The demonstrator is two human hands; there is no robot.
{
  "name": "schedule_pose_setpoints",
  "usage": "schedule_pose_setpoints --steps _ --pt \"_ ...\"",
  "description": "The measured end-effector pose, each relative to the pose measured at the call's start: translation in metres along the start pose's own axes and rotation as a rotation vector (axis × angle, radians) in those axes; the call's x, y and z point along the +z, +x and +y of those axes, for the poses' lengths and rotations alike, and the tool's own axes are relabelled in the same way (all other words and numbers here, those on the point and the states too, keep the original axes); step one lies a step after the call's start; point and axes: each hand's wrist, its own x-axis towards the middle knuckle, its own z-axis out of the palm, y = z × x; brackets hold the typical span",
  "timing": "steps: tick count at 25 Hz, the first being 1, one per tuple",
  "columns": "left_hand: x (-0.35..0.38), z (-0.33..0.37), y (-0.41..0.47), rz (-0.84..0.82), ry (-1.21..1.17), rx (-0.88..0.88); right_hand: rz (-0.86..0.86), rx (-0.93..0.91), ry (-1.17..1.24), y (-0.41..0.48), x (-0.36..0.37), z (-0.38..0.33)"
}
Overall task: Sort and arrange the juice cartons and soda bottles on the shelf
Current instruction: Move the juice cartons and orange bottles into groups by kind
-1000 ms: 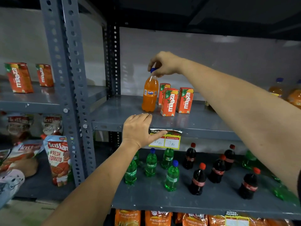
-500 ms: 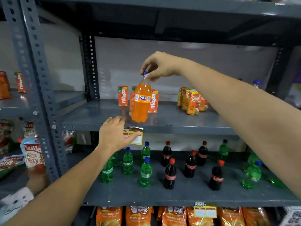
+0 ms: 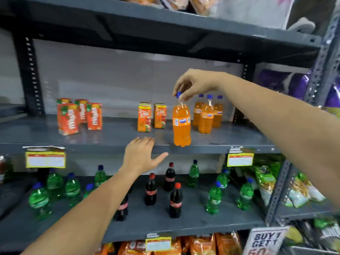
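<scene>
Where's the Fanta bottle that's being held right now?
The Fanta bottle hangs by its cap from the right hand, at the middle shelf's front edge, between the Real cartons and three other orange bottles.

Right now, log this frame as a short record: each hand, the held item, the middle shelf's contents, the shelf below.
right hand: pinching the blue cap of the Fanta bottle
Fanta bottle: upright, at the front edge of the middle shelf; contact with the shelf unclear
left hand: open, empty, at the shelf's front edge
middle shelf: Maaza cartons left, Real cartons centre, three orange soda bottles right
lower shelf: green bottles and cola bottles, mixed
</scene>
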Motion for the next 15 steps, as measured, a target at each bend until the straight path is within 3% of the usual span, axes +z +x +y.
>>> schedule_pose_setpoints --steps 6,15 --pt "0.030 0.098 0.049 -0.058 0.024 0.011 -0.008 0.080 -0.016 -0.051 -0.037 0.101" --pt "0.056 0.115 0.061 0.036 0.077 -0.065 0.090 0.204 -0.014 -0.068 -0.066 0.199"
